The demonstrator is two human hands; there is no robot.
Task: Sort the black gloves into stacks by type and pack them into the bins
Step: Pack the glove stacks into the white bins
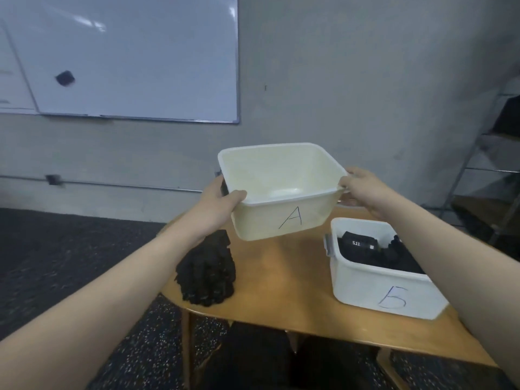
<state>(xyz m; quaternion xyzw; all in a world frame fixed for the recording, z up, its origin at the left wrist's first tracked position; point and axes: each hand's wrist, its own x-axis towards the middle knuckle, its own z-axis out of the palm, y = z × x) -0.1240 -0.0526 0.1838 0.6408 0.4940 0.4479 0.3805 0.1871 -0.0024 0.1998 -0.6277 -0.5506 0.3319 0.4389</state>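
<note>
Both hands carry bin A (281, 192), empty and tilted, above the table (281, 291): the left hand (218, 199) and right hand (361, 190) curl thumb and fingers over opposite rims. Below the left fingers sits the unpacked glove stack (206, 273); below the right, bin B (385, 280) holds gloves. A loose rim grip could drop bin A onto the stack, toppling it.

A wooden table (284, 291) with rounded corners stands on dark speckled floor (56, 263). Behind it rises a grey wall (351, 80), and on that wall hangs a whiteboard (140, 57) with a small black eraser (65, 78) stuck to it — blurred. A thin conduit (126, 184) runs along the wall low down, past a small box (53, 179). At far right stands a metal shelf (489, 164) — its contents too dark to tell.
</note>
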